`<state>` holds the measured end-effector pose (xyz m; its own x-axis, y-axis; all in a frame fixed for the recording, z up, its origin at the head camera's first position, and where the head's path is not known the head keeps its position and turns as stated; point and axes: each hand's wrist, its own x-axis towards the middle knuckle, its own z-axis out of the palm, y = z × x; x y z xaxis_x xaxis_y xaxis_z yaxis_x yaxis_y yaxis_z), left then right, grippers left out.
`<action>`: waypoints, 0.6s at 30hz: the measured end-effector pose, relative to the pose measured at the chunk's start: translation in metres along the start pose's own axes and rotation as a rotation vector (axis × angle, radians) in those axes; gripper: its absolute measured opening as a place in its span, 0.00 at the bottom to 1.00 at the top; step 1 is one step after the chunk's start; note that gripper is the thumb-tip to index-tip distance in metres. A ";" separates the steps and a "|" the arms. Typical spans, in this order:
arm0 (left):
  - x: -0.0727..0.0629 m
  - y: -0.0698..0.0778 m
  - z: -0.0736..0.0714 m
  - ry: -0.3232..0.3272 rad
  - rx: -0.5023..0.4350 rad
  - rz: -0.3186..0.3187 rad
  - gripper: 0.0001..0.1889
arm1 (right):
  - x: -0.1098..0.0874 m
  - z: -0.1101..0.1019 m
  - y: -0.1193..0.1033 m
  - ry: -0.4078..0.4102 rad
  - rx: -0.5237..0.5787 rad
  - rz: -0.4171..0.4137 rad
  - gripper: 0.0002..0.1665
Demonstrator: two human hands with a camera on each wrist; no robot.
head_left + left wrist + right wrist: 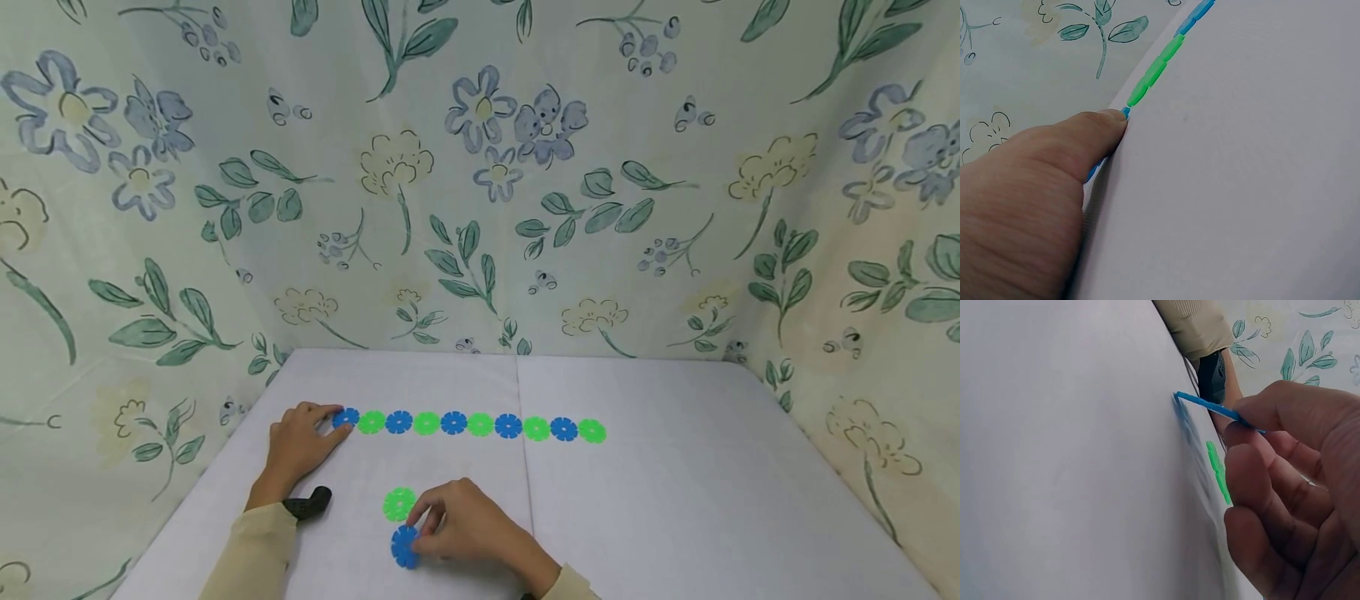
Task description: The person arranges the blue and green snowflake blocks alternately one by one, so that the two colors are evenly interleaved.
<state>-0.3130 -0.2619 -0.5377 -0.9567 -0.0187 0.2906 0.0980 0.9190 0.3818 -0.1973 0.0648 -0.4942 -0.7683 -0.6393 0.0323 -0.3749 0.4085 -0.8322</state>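
A row of flat, notched plastic discs, alternating blue and green, lies across the table. My left hand (pixel 303 442) is at the row's left end, its thumb and index finger gripping the edges of the last blue disc (pixel 346 418). Beside that one is a green disc (pixel 372 422). Nearer to me, my right hand (pixel 468 525) pinches another blue disc (pixel 403 547) between thumb and fingers. In the right wrist view this blue disc (pixel 1207 405) appears edge-on and tilted, its shadow on the cloth. A loose green disc (pixel 398 504) lies just beyond it, close to the right fingertips.
A white cloth (pixel 712 500) with a crease down its middle covers the table. Floral fabric (pixel 487 233) rises at the back and both sides. The row ends on the right with a green disc (pixel 592 431). A black wrist device (pixel 309 503) sits at the left cuff.
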 end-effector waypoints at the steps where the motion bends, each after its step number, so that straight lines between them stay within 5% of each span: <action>1: 0.000 0.000 0.000 0.000 0.000 -0.001 0.30 | 0.000 0.000 0.000 0.004 0.017 0.007 0.10; 18: 0.001 0.001 0.002 0.001 0.000 -0.014 0.30 | -0.001 -0.029 -0.009 0.086 0.227 0.008 0.09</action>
<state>-0.3144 -0.2604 -0.5386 -0.9575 -0.0322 0.2865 0.0845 0.9188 0.3857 -0.2088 0.0809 -0.4707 -0.8156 -0.5750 0.0641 -0.2498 0.2501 -0.9354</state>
